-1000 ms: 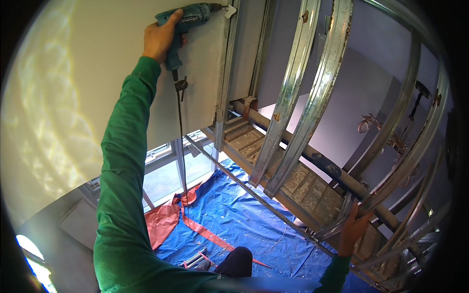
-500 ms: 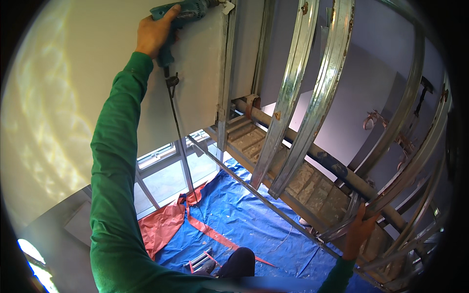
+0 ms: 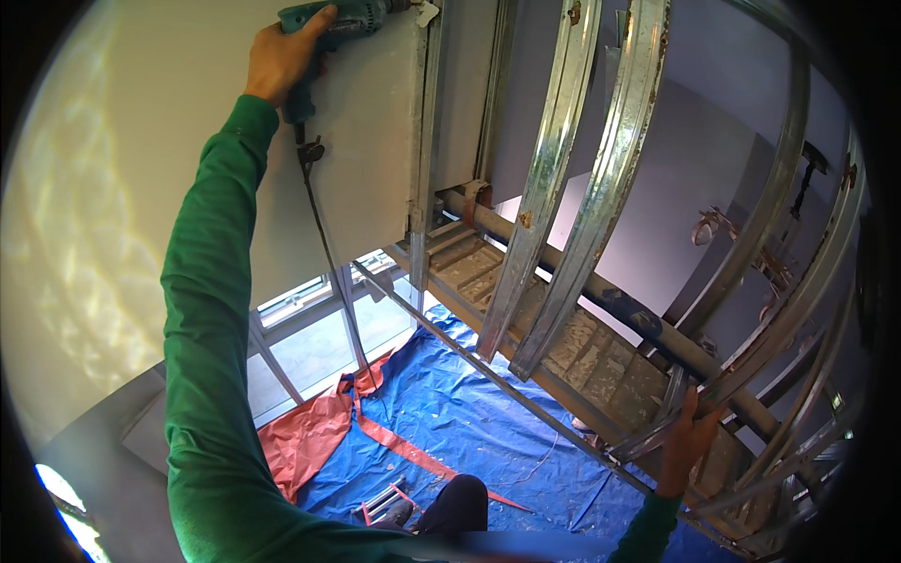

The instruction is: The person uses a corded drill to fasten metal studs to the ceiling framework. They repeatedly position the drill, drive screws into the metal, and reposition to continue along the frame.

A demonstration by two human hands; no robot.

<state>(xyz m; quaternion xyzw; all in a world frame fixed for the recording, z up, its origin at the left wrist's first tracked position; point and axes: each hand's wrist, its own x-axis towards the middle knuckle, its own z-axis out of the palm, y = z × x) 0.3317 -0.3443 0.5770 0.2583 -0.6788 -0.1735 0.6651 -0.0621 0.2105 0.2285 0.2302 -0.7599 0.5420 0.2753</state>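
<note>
My left hand [image 3: 280, 58] grips a teal corded drill [image 3: 328, 30] high at the upper left, against a pale board [image 3: 357, 150]. The drill's tip is by a small white piece [image 3: 423, 13] near a vertical metal channel [image 3: 419, 113] at the board's edge; whether it touches is unclear. The cord [image 3: 324, 225] hangs down past the board. My right hand [image 3: 690, 441], low on the right, grips the metal framing [image 3: 741, 375].
Metal studs [image 3: 554, 169] and a grimy ledge [image 3: 587, 366] with a pipe [image 3: 638, 314] along it fill the right. Below lie blue [image 3: 479, 413] and red [image 3: 300, 441] tarps, a small ladder [image 3: 380, 502] and my dark-clad knee [image 3: 460, 497]. A window [image 3: 319, 342] is behind.
My left hand and the drill have shifted left in the view, with the cord following. My right hand stays on the framing, slightly further right in the picture.
</note>
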